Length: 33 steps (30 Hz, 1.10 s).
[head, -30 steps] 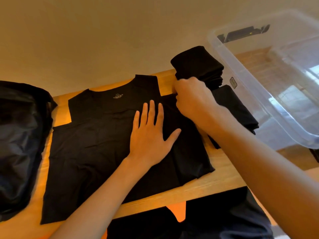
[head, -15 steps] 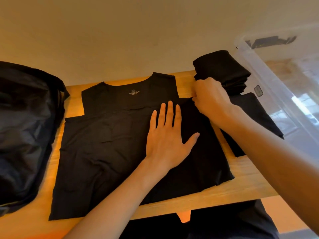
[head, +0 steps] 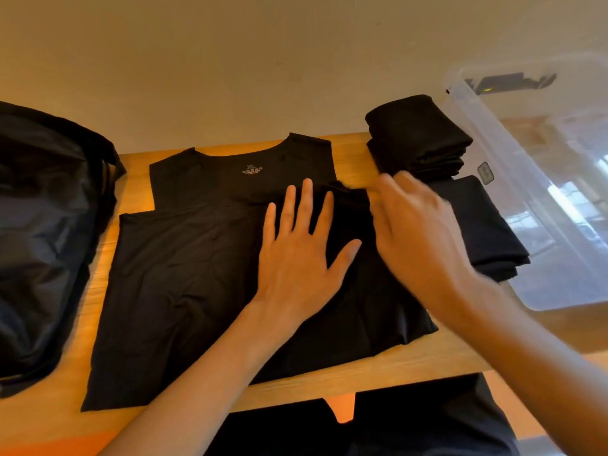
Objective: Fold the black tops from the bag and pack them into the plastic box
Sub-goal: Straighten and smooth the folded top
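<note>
Nearest, left hand (head: 296,255) flat, fingers spread, pinning black top (head: 184,274) mid-frame on table (head: 362,366). Right hand (head: 418,232) blurred at folded-in right edge; grip unclear. Best: crease straight, smooth outward. Beyond: folded pile (head: 418,139), box (head: 513,179) upper right, bag (head: 39,225) far left.

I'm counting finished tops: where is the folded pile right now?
Head view: the folded pile sits at the table's far right, between the spread top and the plastic box, just beyond the right hand.
</note>
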Each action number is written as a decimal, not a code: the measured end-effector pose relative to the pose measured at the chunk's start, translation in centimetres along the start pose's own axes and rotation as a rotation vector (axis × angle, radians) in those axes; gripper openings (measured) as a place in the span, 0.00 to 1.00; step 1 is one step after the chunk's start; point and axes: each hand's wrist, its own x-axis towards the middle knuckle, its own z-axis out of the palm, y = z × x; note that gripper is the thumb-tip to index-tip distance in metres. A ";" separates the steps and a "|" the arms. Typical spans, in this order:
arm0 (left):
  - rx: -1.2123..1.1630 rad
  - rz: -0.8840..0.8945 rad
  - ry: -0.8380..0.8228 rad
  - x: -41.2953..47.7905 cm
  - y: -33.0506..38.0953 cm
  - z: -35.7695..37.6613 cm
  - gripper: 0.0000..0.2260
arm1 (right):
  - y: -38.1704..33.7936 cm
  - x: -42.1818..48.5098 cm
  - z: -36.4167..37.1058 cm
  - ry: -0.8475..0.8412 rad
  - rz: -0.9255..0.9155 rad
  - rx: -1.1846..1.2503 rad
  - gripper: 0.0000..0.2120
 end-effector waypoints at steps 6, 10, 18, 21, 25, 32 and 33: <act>0.003 0.038 -0.099 -0.1 -3.3 -0.2 0.34 | 1.0 -11.0 1.9 -0.081 0.086 0.118 0.27; -0.078 0.085 -0.063 1.4 -2.8 -0.9 0.34 | 1.1 -11.5 2.0 0.025 0.139 0.206 0.24; -0.213 0.574 -0.144 7.8 -3.3 -1.9 0.25 | 1.6 -13.8 2.7 -0.006 0.093 0.117 0.24; -0.182 0.683 -0.105 9.1 -2.8 -1.6 0.14 | 1.9 -15.0 3.1 -0.058 0.012 0.016 0.26; -0.189 0.644 -0.016 10.7 -1.7 -1.1 0.07 | 2.2 -15.5 3.3 -0.118 0.020 -0.076 0.30; -0.241 0.414 0.078 13.2 0.6 0.5 0.06 | 2.0 -15.9 3.1 -0.155 0.028 -0.096 0.33; -0.265 0.380 0.099 13.3 0.8 0.6 0.06 | 2.0 -16.1 3.0 -0.167 0.027 -0.110 0.33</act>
